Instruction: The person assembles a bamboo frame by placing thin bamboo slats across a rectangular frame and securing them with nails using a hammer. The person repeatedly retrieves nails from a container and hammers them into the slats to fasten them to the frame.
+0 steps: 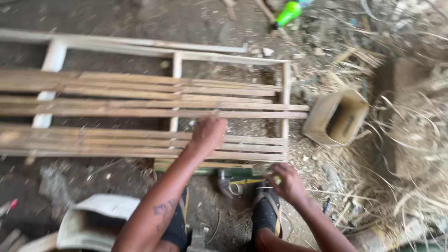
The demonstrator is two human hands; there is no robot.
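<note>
Slats lie lengthwise, left to right, across the frame.
Left hand presses fisted on slats; right hand pinches a small yellow piece.

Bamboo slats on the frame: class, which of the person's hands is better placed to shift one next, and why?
Probably the left hand: it already rests on the bamboo slats across the wooden frame. The right hand sits below the frame edge, apparently pinching a small yellowish item, blurred.

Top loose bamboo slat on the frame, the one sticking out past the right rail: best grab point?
Take the bamboo slat at its right end, which overhangs the wooden frame. Come from the right, fingers pinching top and bottom: it lies flat and thin, and only there is its underside likely free.
</note>
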